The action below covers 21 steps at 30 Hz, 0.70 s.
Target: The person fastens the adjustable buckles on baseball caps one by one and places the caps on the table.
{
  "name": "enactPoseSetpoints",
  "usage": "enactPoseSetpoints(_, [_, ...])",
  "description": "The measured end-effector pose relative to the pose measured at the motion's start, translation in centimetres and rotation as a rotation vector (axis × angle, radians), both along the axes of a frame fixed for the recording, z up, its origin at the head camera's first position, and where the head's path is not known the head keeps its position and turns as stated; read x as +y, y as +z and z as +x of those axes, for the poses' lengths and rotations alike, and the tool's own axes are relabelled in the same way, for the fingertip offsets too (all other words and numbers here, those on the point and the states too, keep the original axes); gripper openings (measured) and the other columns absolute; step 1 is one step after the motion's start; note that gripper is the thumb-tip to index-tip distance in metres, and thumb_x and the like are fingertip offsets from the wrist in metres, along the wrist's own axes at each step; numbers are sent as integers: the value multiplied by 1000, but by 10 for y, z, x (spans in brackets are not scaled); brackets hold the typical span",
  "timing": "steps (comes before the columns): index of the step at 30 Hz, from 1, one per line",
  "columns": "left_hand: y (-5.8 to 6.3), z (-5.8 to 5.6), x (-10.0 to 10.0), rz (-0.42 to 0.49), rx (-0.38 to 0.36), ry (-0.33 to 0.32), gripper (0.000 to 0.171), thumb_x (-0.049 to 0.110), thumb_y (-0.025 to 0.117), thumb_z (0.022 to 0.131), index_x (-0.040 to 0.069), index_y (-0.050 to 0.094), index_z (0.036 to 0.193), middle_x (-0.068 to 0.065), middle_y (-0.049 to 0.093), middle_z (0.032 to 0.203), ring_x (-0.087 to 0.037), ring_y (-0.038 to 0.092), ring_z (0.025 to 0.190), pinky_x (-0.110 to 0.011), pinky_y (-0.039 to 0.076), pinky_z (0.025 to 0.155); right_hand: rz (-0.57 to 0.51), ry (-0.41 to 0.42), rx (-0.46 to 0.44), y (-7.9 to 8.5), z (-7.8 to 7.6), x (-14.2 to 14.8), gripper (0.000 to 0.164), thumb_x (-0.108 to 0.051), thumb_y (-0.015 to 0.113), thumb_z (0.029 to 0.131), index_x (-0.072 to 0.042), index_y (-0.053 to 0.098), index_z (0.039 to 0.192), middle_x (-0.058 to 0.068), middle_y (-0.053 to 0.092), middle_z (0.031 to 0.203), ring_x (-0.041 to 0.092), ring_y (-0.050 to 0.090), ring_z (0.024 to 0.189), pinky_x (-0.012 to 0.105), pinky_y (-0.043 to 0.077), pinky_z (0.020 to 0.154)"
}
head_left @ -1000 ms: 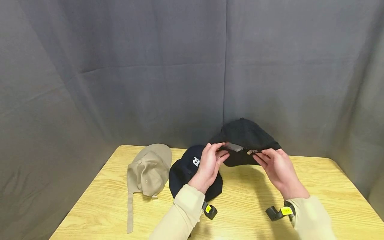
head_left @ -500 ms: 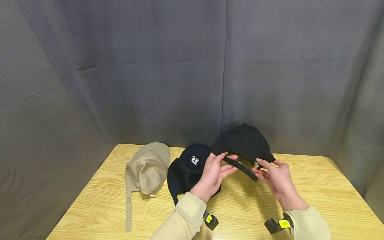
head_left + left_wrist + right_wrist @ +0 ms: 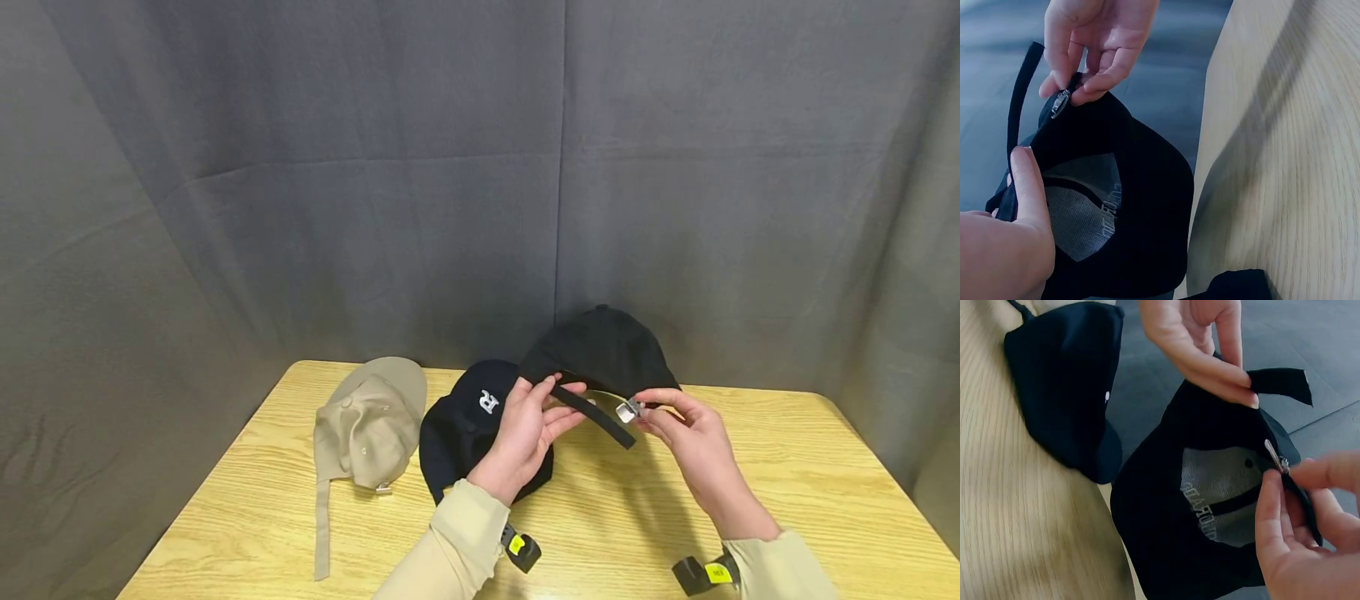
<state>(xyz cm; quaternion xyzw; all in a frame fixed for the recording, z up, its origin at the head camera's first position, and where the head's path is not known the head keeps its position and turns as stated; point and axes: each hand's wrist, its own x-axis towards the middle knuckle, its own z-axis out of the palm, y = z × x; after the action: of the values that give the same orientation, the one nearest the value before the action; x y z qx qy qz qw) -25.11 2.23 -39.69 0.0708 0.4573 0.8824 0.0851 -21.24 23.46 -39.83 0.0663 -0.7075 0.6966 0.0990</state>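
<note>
Both hands hold up a black cap (image 3: 603, 346) by its back opening, over the far part of the table. My left hand (image 3: 525, 429) pinches the base of the cap's black strap (image 3: 596, 414), whose free end sticks out toward the right. Between thumb and fingers, my right hand (image 3: 693, 437) grips the short band with the metal buckle (image 3: 628, 409). That buckle (image 3: 1277, 457) stands flipped open in the right wrist view, with the strap apart from it. Pale mesh lining (image 3: 1082, 206) with lettering shows inside the crown in the left wrist view.
A navy cap (image 3: 468, 425) with a white letter lies left of the held cap, partly behind the left hand. Farther left is a beige cap (image 3: 375, 425), its loose strap (image 3: 322, 529) trailing forward. Grey curtains hang behind the wooden table (image 3: 600, 542).
The cap's back opening has tilted, bringing the loose strap into view below it. My right hand has shifted its grip at the buckle, which now shows its bright metal plate.
</note>
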Motion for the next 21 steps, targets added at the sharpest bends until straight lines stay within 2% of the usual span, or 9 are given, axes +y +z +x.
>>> enactPoseSetpoints(4, [0, -1, -2, 0, -4, 5, 16, 13, 46, 109, 3, 52, 120, -18, 69, 109, -28, 73, 86, -40, 58, 85, 128, 26, 16, 0, 0, 1, 34, 7, 63, 95, 8, 59, 129, 8, 65, 107, 11, 68, 94, 21, 54, 83])
enactPoseSetpoints(7, [0, -1, -2, -5, -8, 3, 16, 13, 46, 109, 3, 51, 120, -17, 69, 108, -27, 73, 85, -39, 58, 85, 148, 27, 41, -2, -2, -1, 39, 14, 64, 91, 9, 56, 129, 15, 65, 103, 12, 68, 90, 23, 57, 79])
enactPoseSetpoints(11, [0, -1, -2, -9, -9, 1, 17, 14, 46, 109, 2, 50, 121, -17, 70, 109, -28, 73, 86, -38, 59, 84, 186, -21, 85, -5, -3, -6, 40, 17, 70, 85, 9, 56, 122, 21, 64, 100, 9, 68, 82, 21, 57, 75])
enactPoseSetpoints(14, [1, 0, -2, -7, -10, -3, 17, 14, 47, 109, 2, 50, 121, -17, 70, 108, -26, 73, 85, -37, 59, 83, 259, -62, 144, -7, -4, -9, 39, 19, 72, 82, 8, 56, 116, 22, 59, 106, 8, 67, 80, 18, 55, 74])
enactPoseSetpoints(18, [1, 1, -2, -8, -6, -9, 18, 14, 47, 109, 2, 50, 122, -17, 71, 107, -21, 72, 80, -35, 59, 83, 344, -112, 222, -9, -5, -13, 37, 21, 73, 80, 7, 57, 110, 19, 50, 110, 7, 64, 81, 14, 53, 75])
enactPoseSetpoints(21, [2, 1, -2, -4, -6, -9, 18, 14, 46, 109, 1, 50, 122, -17, 71, 107, -20, 72, 78, -34, 59, 81, 363, -150, 249, -8, -6, -15, 34, 20, 74, 80, 7, 58, 107, 18, 51, 107, 6, 63, 80, 13, 51, 76])
